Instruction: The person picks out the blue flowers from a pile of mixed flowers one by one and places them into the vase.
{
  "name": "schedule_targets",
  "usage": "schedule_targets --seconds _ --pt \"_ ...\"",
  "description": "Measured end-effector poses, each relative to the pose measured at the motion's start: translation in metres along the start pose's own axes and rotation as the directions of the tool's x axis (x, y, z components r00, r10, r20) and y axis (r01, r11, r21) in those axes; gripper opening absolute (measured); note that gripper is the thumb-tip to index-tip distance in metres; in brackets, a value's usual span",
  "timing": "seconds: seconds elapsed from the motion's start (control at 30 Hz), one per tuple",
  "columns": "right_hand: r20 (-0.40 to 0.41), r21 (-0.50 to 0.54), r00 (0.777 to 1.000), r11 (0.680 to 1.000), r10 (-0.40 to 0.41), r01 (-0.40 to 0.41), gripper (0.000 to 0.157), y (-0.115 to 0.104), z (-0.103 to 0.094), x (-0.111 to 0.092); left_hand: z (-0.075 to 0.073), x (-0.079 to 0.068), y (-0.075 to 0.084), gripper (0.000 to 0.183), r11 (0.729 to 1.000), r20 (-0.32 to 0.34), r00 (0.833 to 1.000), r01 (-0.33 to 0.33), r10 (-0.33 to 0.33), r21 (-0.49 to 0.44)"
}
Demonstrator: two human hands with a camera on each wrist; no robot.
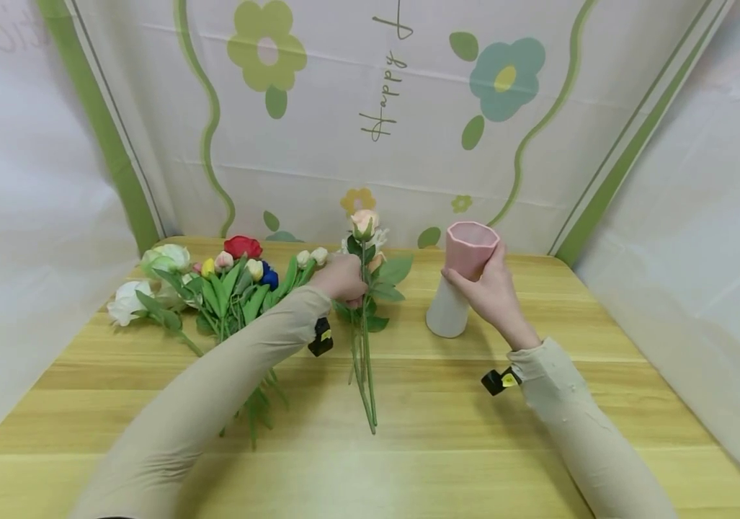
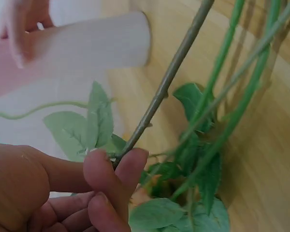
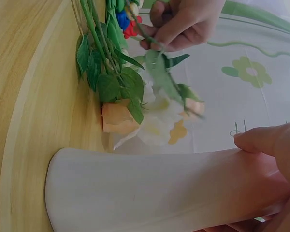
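Observation:
My left hand [image 1: 341,279] pinches the stem of a pale peach rose [image 1: 364,222] between thumb and fingers, as the left wrist view shows. The rose stands upright above other stems. Under it on the table lie a peach-orange rose [image 3: 120,117] and white blossoms [image 3: 157,123], with green leaves [image 1: 390,277] around them. To the right, my right hand [image 1: 491,292] grips the upper part of a vase [image 1: 447,311], pink at the top and white below. The vase stands on the table with its mouth [image 1: 475,233] up.
On the left of the wooden table [image 1: 421,447] lies a pile of flowers: a red bloom [image 1: 243,247], blue and yellow ones, tulips, and white blooms [image 1: 126,303]. A printed curtain [image 1: 357,94] hangs behind the table's back edge, and white cloth [image 1: 687,202] borders the right side.

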State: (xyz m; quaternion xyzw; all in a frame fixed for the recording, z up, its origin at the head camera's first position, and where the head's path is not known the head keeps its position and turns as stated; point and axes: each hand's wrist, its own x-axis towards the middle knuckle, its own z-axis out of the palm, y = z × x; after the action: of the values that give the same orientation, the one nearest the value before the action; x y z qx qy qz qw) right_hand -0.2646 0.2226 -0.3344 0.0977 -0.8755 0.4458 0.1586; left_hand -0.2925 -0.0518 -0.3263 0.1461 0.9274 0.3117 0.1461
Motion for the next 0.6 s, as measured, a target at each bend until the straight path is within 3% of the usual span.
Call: schedule_targets --seconds 0.13,0.3,0.43,0.6 --pt "0.005 -0.003 1.000 1.000 0.000 0.000 0.097 0.000 0.000 0.001 0.005 0.012 -0.001 0.025 0.995 0.045 0.995 0.092 -0.094 0.040" --pt "0.008 -0.008 1.000 1.000 -0.002 0.002 0.097 -0.002 0.000 0.002 0.009 0.016 0.000 0.020 0.972 0.063 0.980 0.179 -0.191 0.153" --pt "0.007 -0.001 1.000 1.000 -0.003 0.003 0.097 -0.002 0.000 0.002 0.010 0.015 0.001 0.023 0.963 0.052 0.975 0.203 -0.216 0.179" --pt "0.007 0.008 1.000 1.000 -0.003 0.003 0.097 0.001 0.000 0.001 0.010 0.012 0.002 0.021 0.966 0.042 0.981 0.177 -0.188 0.190"
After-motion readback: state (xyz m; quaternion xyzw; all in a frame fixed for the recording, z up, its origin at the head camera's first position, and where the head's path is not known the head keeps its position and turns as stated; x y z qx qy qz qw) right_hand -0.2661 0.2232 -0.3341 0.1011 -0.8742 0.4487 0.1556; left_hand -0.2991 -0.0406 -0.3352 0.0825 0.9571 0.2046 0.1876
